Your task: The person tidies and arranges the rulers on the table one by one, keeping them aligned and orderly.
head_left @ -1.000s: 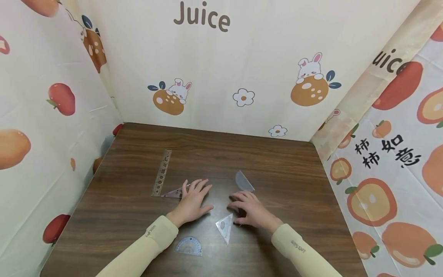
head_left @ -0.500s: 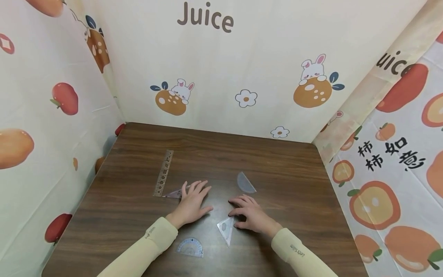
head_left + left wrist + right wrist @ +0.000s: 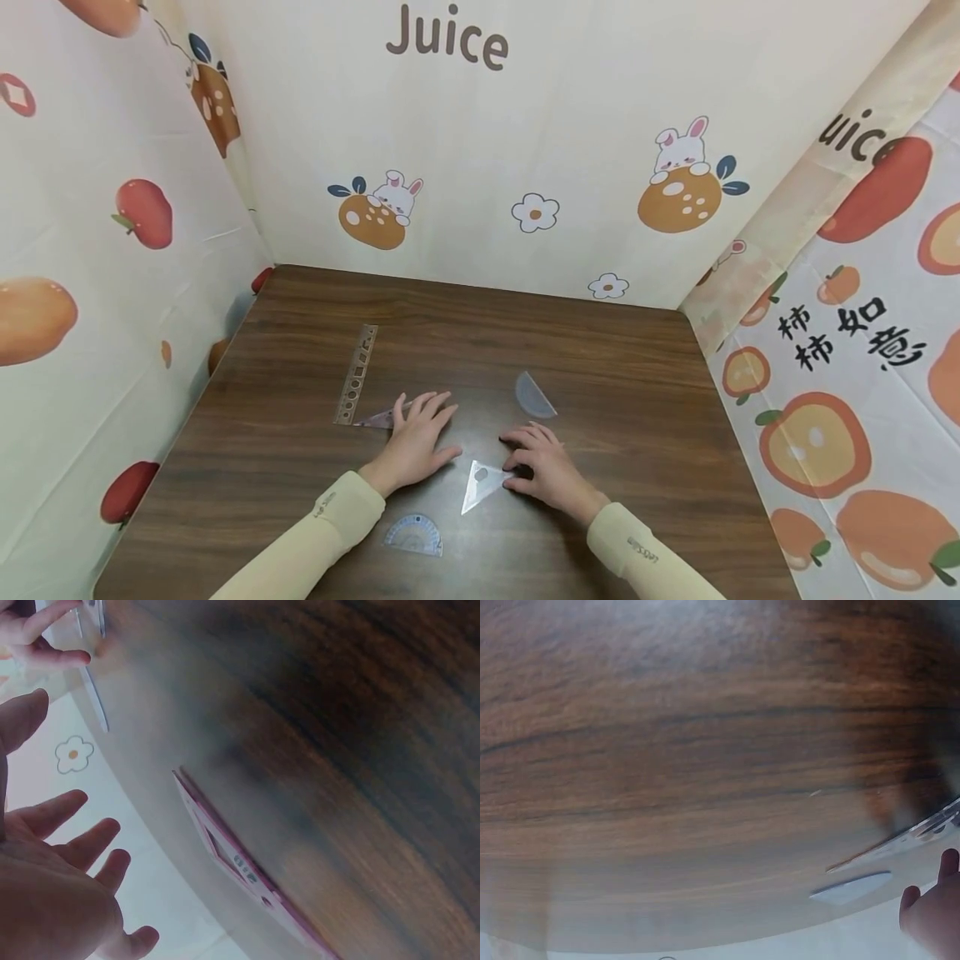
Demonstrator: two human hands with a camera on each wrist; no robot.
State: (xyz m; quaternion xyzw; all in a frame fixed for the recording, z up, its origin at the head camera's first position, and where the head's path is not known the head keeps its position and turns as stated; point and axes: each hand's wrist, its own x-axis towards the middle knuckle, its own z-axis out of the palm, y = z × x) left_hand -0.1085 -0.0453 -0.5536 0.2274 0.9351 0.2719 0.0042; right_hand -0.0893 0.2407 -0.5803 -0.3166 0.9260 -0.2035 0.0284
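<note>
In the head view my right hand (image 3: 551,471) pinches one corner of a small clear set square (image 3: 482,485) between thumb and fingers; its long point aims toward the lower left. My left hand (image 3: 412,437) is spread with straight fingers and partly covers a purple set square (image 3: 377,418). The left wrist view shows that pinkish set square (image 3: 240,862) below the left hand (image 3: 60,892), its fingers apart from it. A clear protractor (image 3: 415,535) lies nearer the body, and a frosted protractor (image 3: 533,397) lies beyond the right hand.
A clear stencil ruler (image 3: 356,375) with cut-out shapes lies at the left of the dark wooden table (image 3: 615,358). A printed cloth (image 3: 465,133) hangs along the back edge, with more cloth at both sides.
The clear set square has turned clockwise, its long point swinging from straight toward the body to the lower left. My right hand has moved slightly and taken its corner. The left hand has stayed put.
</note>
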